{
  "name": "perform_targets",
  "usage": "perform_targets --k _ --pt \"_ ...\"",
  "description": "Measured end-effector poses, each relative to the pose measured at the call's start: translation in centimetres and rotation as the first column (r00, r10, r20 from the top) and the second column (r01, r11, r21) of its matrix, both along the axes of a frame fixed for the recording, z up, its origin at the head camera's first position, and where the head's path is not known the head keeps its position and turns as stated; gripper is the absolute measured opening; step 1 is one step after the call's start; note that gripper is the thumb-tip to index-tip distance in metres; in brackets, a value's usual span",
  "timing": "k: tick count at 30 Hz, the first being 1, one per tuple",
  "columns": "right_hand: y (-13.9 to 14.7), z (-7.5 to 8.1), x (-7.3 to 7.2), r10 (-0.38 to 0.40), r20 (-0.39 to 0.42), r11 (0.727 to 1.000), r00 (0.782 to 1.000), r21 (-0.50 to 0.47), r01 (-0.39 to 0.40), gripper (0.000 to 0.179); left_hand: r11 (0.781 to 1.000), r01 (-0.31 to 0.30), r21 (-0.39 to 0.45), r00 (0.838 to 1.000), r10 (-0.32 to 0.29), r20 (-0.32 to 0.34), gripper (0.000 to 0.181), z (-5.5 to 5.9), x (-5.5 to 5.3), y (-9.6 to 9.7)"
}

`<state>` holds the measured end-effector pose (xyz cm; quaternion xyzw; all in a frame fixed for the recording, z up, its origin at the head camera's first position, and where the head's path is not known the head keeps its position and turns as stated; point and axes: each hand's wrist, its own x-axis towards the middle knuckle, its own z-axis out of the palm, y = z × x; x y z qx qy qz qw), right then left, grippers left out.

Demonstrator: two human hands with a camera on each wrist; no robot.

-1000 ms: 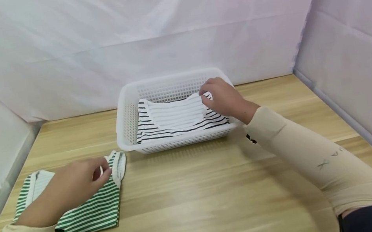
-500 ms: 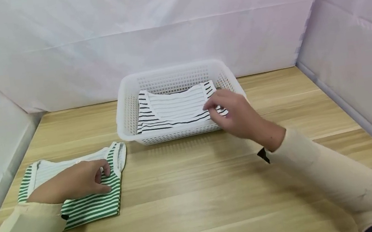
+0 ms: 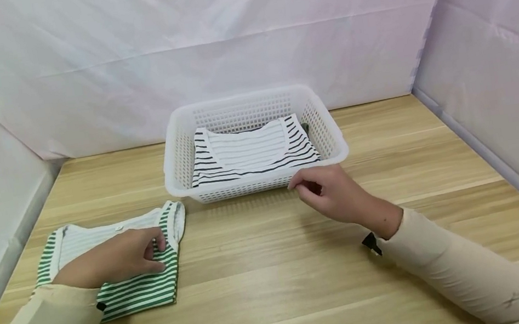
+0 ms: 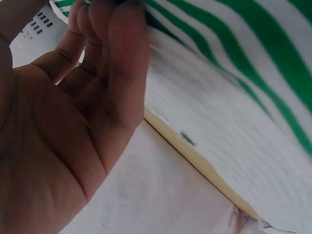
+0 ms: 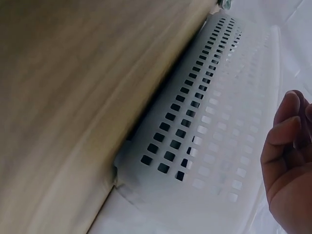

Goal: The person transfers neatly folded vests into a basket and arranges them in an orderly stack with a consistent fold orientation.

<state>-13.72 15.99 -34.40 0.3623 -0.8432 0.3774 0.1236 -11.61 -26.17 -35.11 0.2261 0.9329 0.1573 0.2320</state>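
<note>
My left hand [image 3: 115,257] is over a folded green-and-white striped shirt [image 3: 141,295] lying on the table at the left. Its fingers are loosely bent. In the left wrist view the fingertips come close to the striped cloth [image 4: 234,58], but whether they touch is unclear. A folded white shirt with black stripes [image 3: 253,171] lies inside a white perforated plastic basket [image 3: 170,166] at the back middle. Just in front of the basket's right front corner hovers my right hand [image 3: 336,195], fingers loosely curled and holding nothing. The right wrist view shows it beside the basket wall [image 5: 204,126].
The wooden table [image 3: 257,284] runs back to a white cloth wall [image 3: 225,61], with similar sheets at left and right. A small dark green item [image 3: 305,127] peeks out at the right inside the basket.
My right hand has drawn back from above the black-striped shirt, over the basket rim, toward me. My left hand stays over the green-striped shirt. The head view has shifted a little.
</note>
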Motion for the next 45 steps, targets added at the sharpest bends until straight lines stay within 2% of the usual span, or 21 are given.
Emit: perform_targets --k 3,8,15,20,30,40,43,45 --pt "0.0 -0.4 0.0 0.014 0.044 1.000 0.999 -0.023 -0.013 0.020 1.000 -0.005 -0.026 1.000 0.005 0.029 0.031 0.0 0.3 0.9" --pt "-0.1 -0.5 0.3 0.036 0.178 0.999 0.983 -0.029 -0.032 0.020 0.999 -0.007 -0.054 0.998 0.010 0.064 0.030 0.1 0.7 2.6" --pt "0.3 -0.5 0.4 0.031 0.353 0.995 0.935 0.079 -0.063 0.014 0.996 0.026 -0.091 0.997 -0.020 0.069 0.028 0.5 0.9 5.1" --pt "0.7 -0.6 0.2 0.039 0.434 0.982 0.900 0.148 -0.115 0.015 0.993 0.073 -0.091 0.996 -0.067 0.064 0.027 0.4 0.9 7.1" --pt "1.2 -0.8 -0.1 0.051 0.504 0.974 0.862 0.166 -0.154 0.019 0.978 0.138 -0.154 0.990 -0.132 0.052 0.028 0.8 1.1 11.3" --pt "2.0 -0.4 -0.5 0.028 0.495 0.972 0.868 0.191 -0.140 0.019 0.967 0.193 -0.166 0.981 -0.193 0.021 0.028 0.6 1.4 15.9" --pt "2.3 -0.2 -0.7 0.021 0.497 0.970 0.868 0.200 -0.139 0.020 0.955 0.237 -0.178 0.970 -0.242 -0.001 0.028 0.7 1.4 17.3" --pt "2.5 0.0 -0.8 0.016 0.495 0.970 0.869 0.204 -0.134 0.019 0.941 0.279 -0.192 0.958 -0.288 -0.018 0.027 0.7 1.3 18.1"
